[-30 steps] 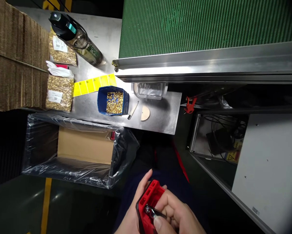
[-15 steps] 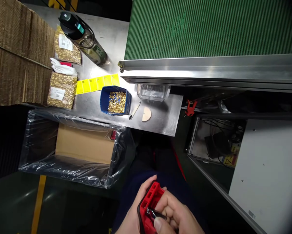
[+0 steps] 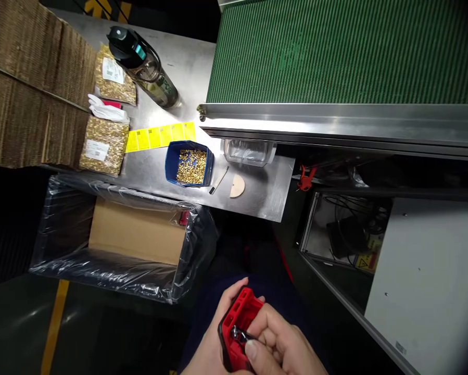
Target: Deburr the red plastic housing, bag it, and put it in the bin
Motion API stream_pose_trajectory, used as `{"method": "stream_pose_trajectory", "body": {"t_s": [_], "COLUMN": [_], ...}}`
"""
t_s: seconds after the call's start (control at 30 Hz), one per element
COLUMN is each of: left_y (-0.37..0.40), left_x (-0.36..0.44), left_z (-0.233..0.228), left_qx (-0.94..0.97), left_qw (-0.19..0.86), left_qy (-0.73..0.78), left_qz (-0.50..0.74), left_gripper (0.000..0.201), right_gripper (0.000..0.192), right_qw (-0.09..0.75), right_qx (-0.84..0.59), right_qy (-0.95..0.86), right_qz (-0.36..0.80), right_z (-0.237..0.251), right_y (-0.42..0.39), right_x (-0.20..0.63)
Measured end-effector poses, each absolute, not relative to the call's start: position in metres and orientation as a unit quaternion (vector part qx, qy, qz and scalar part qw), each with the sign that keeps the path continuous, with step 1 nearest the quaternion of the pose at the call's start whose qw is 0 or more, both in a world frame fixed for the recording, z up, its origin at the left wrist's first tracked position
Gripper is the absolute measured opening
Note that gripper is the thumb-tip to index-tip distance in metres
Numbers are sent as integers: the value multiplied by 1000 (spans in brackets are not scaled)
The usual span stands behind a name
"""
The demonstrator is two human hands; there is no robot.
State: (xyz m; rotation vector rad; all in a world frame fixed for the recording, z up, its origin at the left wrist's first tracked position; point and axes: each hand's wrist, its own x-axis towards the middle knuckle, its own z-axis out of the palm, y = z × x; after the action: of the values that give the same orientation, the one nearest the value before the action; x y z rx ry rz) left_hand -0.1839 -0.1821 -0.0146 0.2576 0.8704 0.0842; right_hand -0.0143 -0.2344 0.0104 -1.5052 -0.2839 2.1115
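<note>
L hand cradling red part, R hand – tool tip inside

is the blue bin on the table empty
No, the blue bin on the metal table holds a pile of small gold-coloured parts.

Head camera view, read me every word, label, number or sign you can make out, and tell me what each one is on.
"POE": pale letters, partly cut off, on the dark clear water bottle lying on the steel table.
White labels on the two clear bags of gold-coloured parts: too small to read.
Strip of yellow labels: blurred print.
Yellow warning-triangle sticker inside the open cabinet: symbol unreadable.
Small label on the white cabinet panel: unreadable.
</note>
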Motion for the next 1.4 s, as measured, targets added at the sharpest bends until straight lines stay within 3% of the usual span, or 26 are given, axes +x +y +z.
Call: {"method": "stream_pose_trajectory", "body": {"t_s": [0.33, 0.6, 0.77, 1.03, 1.1, 1.27, 1.4], "left_y": [-153, -136, -129, -110, -106, -94, -86], "left_x": [-184, -216, -236, -243, -245, -249, -245], "left_z": [9, 21, 23, 21, 20, 26, 32], "left_qx": [206, 111, 119, 204, 208, 214, 241], "left_qw": [869, 902, 905, 899, 902, 912, 923], "left_qy": [444, 389, 368, 327, 316, 284, 231], "left_qz": [68, 150, 178, 208, 206, 205, 193], "left_gripper": [116, 114, 114, 110, 104, 96, 92], "right_gripper": [55, 57, 45, 15, 11, 15, 15], "right_qw": [259, 296, 300, 210, 224, 297, 271], "right_qx": [-609, -619, -610, -596, -610, -589, -542], "right_qy": [-80, -93, -174, -313, -402, -672, -736], "right_qz": [745, 721, 713, 709, 645, 338, 302], "right_z": [19, 38, 50, 64, 64, 69, 78], "right_y": [-230, -206, -182, -141, -138, -129, -119], "right_x": [-12, -23, -46, -62, -61, -49, -42]}}
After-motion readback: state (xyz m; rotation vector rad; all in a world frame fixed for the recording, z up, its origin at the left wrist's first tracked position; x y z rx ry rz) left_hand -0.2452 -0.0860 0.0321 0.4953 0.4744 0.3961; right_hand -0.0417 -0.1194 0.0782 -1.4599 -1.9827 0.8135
